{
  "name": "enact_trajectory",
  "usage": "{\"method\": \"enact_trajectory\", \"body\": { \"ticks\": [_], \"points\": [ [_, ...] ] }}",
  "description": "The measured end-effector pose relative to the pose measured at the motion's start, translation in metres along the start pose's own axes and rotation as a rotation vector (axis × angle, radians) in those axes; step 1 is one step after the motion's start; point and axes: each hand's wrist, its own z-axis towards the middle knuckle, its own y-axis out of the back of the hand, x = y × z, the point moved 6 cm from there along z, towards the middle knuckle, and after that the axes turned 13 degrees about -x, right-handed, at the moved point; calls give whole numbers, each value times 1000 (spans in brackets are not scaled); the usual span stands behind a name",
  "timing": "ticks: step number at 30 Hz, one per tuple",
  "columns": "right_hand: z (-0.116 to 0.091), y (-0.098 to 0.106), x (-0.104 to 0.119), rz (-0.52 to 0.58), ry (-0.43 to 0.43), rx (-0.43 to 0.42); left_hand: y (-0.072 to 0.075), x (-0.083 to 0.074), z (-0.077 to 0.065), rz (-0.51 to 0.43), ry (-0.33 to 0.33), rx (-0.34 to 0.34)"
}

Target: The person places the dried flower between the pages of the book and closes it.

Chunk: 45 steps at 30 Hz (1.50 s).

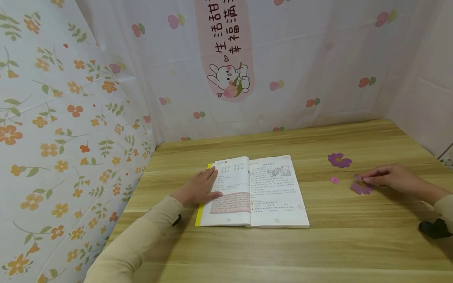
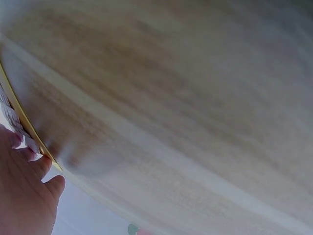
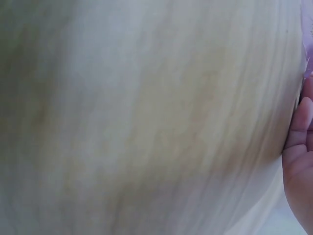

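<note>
An open book (image 1: 276,192) with printed pages and a yellow cover edge lies on the wooden table. On its left page rests my left hand (image 1: 199,186), fingers extended and thumb spread across the paper. The left wrist view shows that hand (image 2: 27,191) at the book's yellow edge (image 2: 24,117). To the right of the book, my right hand (image 1: 396,179) pinches a purple flower (image 1: 361,188) by its edge between thumb and fingers. At the border of the right wrist view, part of the hand (image 3: 299,156) and a purple petal (image 3: 308,29) appear.
Another purple flower (image 1: 339,160) lies farther back on the table (image 1: 226,255). Between book and held flower is a small pink flower (image 1: 334,180). Patterned cloth (image 1: 301,70) hangs behind the table, and floral cloth (image 1: 70,157) hangs at the left.
</note>
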Motion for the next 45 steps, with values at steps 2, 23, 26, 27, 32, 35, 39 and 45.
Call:
{"method": "enact_trajectory", "body": {
  "ticks": [2,23,26,27,32,35,39,45],
  "points": [
    [1,1,1,19,-17,15,0,0,0,-2,3,0],
    [16,-21,56,640,-145,127,-3,3,0,15,16,13],
    [21,-27,68,751,-148,142,-2,3,0,12,18,10],
    [22,-29,72,781,-147,145,-2,3,0,13,18,9],
    [29,-39,92,884,-167,157,-1,2,0,18,16,7],
    [31,-45,101,852,-205,138,-1,1,0,24,15,14],
    [34,-54,114,798,-244,119,-1,1,0,22,17,14],
    [39,-75,136,859,-275,149,-1,1,0,23,12,6]
  ]
}}
